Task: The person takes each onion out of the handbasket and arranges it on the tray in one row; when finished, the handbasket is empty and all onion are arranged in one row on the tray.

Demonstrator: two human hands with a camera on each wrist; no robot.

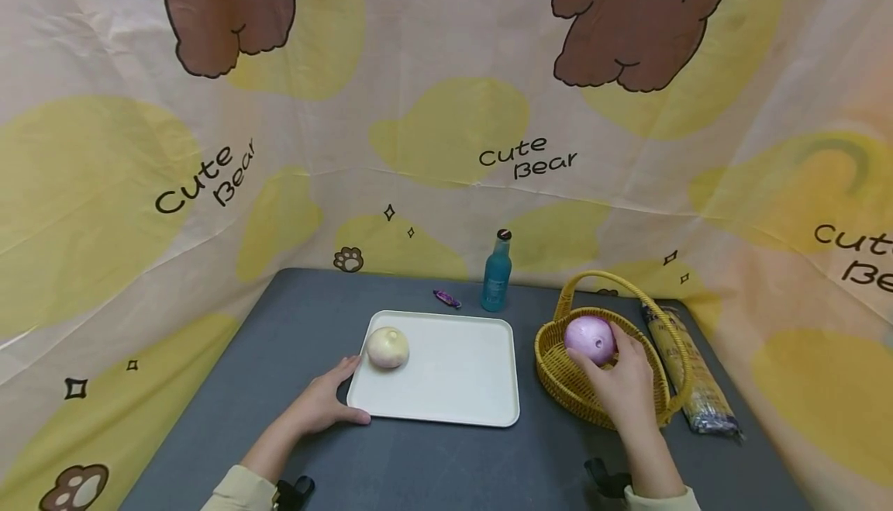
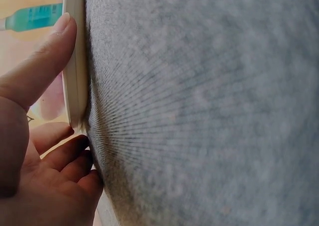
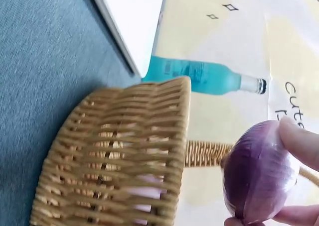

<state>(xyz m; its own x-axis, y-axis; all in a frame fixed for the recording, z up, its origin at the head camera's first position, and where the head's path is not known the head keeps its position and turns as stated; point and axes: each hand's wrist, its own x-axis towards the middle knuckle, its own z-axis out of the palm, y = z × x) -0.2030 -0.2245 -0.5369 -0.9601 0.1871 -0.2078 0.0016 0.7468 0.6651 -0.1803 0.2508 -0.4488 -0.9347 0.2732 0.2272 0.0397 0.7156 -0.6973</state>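
My right hand (image 1: pixel 628 379) grips a purple onion (image 1: pixel 589 340) over the yellow wicker basket (image 1: pixel 558 379). In the right wrist view the onion (image 3: pixel 259 173) shows beyond the basket's rim (image 3: pixel 182 136), pinched between thumb and fingers. At the left end of a white tray (image 1: pixel 453 371), my left hand (image 1: pixel 321 400) rests with thumb and fingers spread around the front left corner. The left wrist view has the thumb (image 2: pixel 55 49) lying against the tray's edge (image 2: pixel 75 81). A pale white onion (image 1: pixel 387 347) sits on the tray, near its left side.
Behind the tray stand a blue bottle (image 1: pixel 497 274) and, lying flat, a small purple wrapped candy (image 1: pixel 447 298). A long yellow packet (image 1: pixel 698 379) lies right of the basket, whose tall handle (image 1: pixel 628 282) arches over it. Patterned cloth (image 1: pixel 432 131) hangs behind the grey table (image 1: pixel 446 464).
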